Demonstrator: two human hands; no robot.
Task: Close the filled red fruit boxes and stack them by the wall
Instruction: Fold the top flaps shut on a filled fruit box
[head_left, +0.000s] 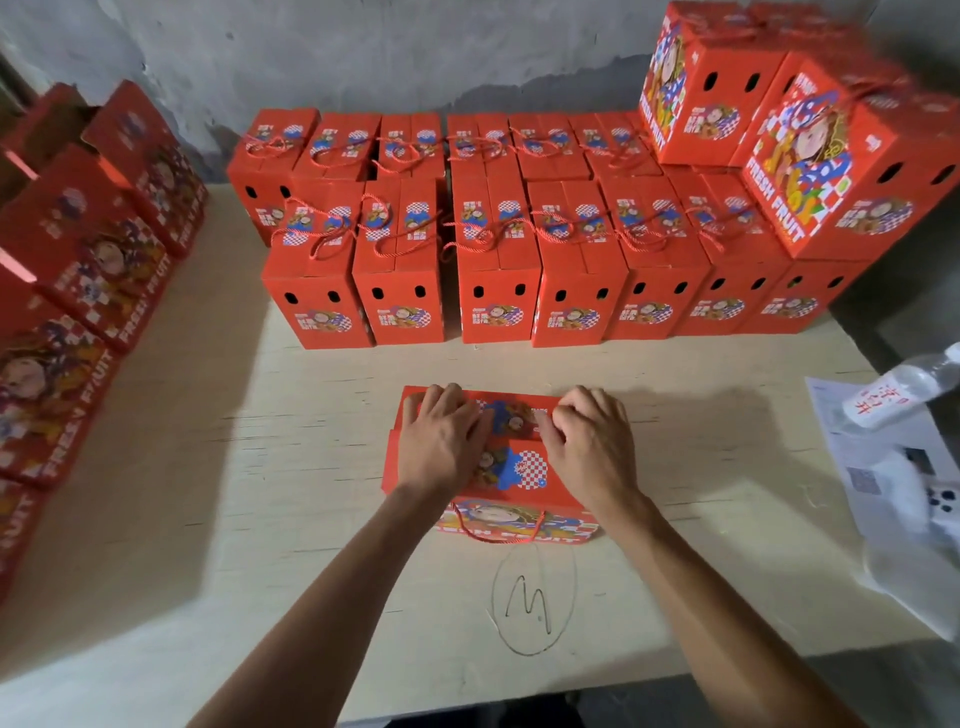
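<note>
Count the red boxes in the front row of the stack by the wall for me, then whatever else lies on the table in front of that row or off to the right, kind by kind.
Front-row red boxes: 7
Red box being closed: 1
Plastic bottle: 1
Printed paper sheet: 1
Clear plastic bag: 1
Total: 11

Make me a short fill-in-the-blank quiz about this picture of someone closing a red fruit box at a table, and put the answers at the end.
1. Both hands, the left hand and the right hand, rest on top of one ____ box.
2. The closed boxes by the wall have handles made of red ____.
3. The large lettering on the stacked box at upper right reads FRESH ____.
4. The clear bottle lies to the person's ____.

Answers: red; cord; FRUIT; right
</note>
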